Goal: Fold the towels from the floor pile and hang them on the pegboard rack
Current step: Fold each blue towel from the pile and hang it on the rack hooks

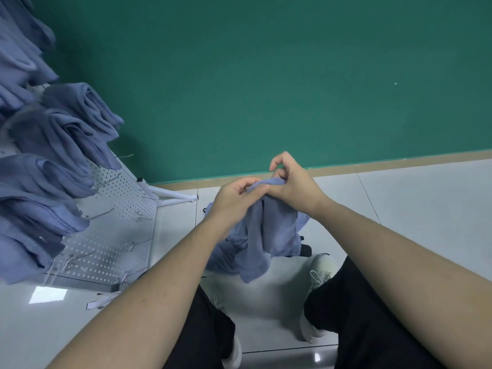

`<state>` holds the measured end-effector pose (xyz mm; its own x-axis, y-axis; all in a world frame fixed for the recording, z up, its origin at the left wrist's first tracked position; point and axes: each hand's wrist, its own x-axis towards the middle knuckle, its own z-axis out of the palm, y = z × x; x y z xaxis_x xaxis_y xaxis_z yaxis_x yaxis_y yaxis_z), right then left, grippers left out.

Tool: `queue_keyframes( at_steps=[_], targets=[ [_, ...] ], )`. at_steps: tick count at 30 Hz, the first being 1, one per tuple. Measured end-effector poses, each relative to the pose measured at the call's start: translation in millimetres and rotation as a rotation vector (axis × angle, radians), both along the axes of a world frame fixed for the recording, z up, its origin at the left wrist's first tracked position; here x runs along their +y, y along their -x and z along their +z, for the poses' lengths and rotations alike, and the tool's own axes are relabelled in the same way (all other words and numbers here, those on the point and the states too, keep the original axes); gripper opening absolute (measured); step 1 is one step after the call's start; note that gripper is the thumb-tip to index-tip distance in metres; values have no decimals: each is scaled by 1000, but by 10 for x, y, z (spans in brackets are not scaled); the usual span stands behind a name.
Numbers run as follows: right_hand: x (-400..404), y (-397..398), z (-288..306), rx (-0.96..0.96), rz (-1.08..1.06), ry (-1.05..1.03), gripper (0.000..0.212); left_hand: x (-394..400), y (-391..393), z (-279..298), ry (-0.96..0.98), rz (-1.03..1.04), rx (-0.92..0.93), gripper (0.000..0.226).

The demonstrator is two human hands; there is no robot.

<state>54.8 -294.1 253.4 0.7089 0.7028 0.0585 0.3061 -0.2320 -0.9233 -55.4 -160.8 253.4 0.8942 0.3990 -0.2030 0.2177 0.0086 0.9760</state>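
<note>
towel (269,233) pinched at top by left hand (234,201), right hand (292,187).

Bare hooks (138,242) low on the pegboard (111,235), upper rows crowded with hung towels (61,134).

a pale, glossy tiled floor (415,203) is seen below a green wall. on it a pile of blue towels (226,258) is heaped, just beyond two light sneakers (320,270). to the left, the white feet of a perforated pegboard rack (111,235) are set on the tiles, and folded blue towels (53,134) are carried on its hooks.
</note>
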Motion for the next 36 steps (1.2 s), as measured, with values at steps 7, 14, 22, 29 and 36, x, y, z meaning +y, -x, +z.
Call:
queue_keyframes(
  at_steps=[7,14,22,29,36],
  targets=[
    [-61,-22,-30,82,55,230,31,83,18,20,68,107,-21,11],
    [-172,-153,-40,174,2,368,21,196,23,1,55,274,-21,12],
    [-117,-124,10,45,-62,147,15,135,53,52,165,100,76,30],
    [-217,-191,-75,-44,76,341,22,200,34,1,122,174,7,34],
    [-359,-331,-90,-25,93,592,15,285,26,67,46,268,20,45]
  ],
)
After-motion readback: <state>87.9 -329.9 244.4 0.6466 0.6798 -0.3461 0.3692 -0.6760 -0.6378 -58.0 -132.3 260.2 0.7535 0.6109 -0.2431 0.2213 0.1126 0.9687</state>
